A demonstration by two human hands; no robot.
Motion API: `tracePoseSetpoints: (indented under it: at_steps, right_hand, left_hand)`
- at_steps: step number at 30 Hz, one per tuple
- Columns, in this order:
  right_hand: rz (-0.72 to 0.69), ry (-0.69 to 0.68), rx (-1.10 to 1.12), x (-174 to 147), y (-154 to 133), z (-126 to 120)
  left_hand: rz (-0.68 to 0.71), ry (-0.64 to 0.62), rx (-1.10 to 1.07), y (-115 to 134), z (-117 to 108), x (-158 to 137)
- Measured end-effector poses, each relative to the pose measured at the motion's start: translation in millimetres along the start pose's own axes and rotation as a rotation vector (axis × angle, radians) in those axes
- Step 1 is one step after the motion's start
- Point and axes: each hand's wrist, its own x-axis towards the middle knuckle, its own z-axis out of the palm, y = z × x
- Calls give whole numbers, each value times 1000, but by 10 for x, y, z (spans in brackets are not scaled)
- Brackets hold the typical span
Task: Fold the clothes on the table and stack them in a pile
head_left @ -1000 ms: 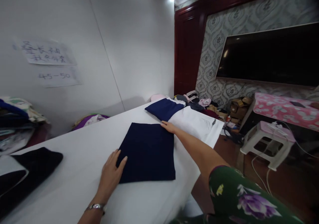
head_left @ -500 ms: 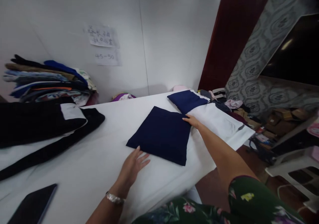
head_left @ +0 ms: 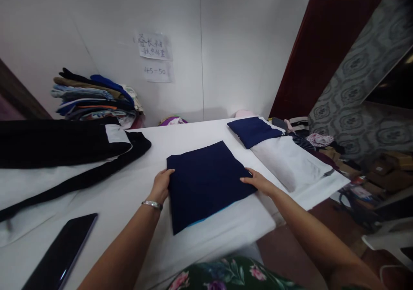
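Observation:
A navy folded garment (head_left: 206,182) lies between my hands over the white table (head_left: 129,225), a strip of bright blue showing along its near edge. My left hand (head_left: 161,184) is closed on its left edge, thumb on top and fingers underneath. On the right edge, my right hand (head_left: 260,182) pinches it the same way. Another navy folded piece (head_left: 254,131) sits beyond, at the far right, against a white cloth (head_left: 279,158). Black clothing (head_left: 61,146) with a white patch is spread out at the left.
A dark flat device (head_left: 61,253) rests at the near left. Stacked folded clothes (head_left: 97,96) stand by the wall, below handwritten paper notes (head_left: 155,47). Past the table's right end are cardboard boxes (head_left: 380,167) and a white plastic stool (head_left: 387,236).
The navy garment has been turned and now faces me at a different angle. My left hand went from open beside it to gripping its left edge. The view swung left.

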Motion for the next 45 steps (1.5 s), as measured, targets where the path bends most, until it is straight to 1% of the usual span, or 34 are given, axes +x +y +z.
tracePoseSetpoints:
  at_steps: [2,3,4,5,6,8,9,10,12,14,16,18,19,21,23,25,28,32,34,36,38,42,45]
  right_hand:
    - [-39,73,-242,-127,-40,54]
    - [-81,118,-372,-147,-94,69]
    - [-145,151,-485,-138,-172,85]
    - [-228,166,-572,-102,-268,113]
    - [-320,160,-633,-40,-377,158]
    - [-474,101,-701,149,-610,316]
    - [-519,60,-723,272,-720,424]
    - [-536,21,-746,409,-818,541]
    - [-505,-37,-803,708,-955,763]
    - [-430,-61,-880,1003,-995,909]
    - [-312,-75,-937,1250,-934,946]
    - [-186,-88,-925,1425,-793,897]
    - [-145,-91,-895,1485,-708,858]
    - [-128,-88,-812,1565,-547,784]
    - [-152,-80,-750,1612,-433,738]
    - [-160,-80,-715,1645,-383,724]
    - [-156,-82,-680,1668,-404,717]
    - [-146,-85,-597,1571,-476,627]
    - [-133,-67,-550,1433,-475,530]
    - [-118,-49,-506,1231,-435,411]
    - [-76,-28,-368,977,-367,291]
    - [88,20,76,411,-220,124]
    - [178,32,246,56,-160,88]
  left_hand:
    - [2,16,86,10,-101,52]
    - [20,30,144,8,-126,52]
    - [79,48,231,6,-133,35]
    - [178,65,356,4,-124,4]
    - [308,73,514,3,-100,-40]
    - [581,56,862,0,-20,-149]
    - [680,34,1008,-4,28,-205]
    - [733,6,1112,-13,75,-254]
    - [747,-75,1264,-48,152,-321]
    - [701,-157,1364,-105,190,-337]
    - [665,-211,1409,-168,191,-318]
    - [680,-225,1413,-223,175,-295]
    - [697,-225,1411,-242,169,-289]
    - [723,-222,1411,-264,168,-294]
    - [728,-220,1413,-266,179,-315]
    - [724,-225,1410,-255,192,-340]
    - [711,-227,1406,-233,201,-368]
    - [704,-234,1395,-218,196,-378]
    - [702,-238,1388,-225,195,-370]
    - [706,-235,1384,-237,196,-358]
    - [710,-229,1378,-248,195,-347]
    - [726,-217,1344,-253,186,-340]
    - [729,-208,1300,-246,174,-331]
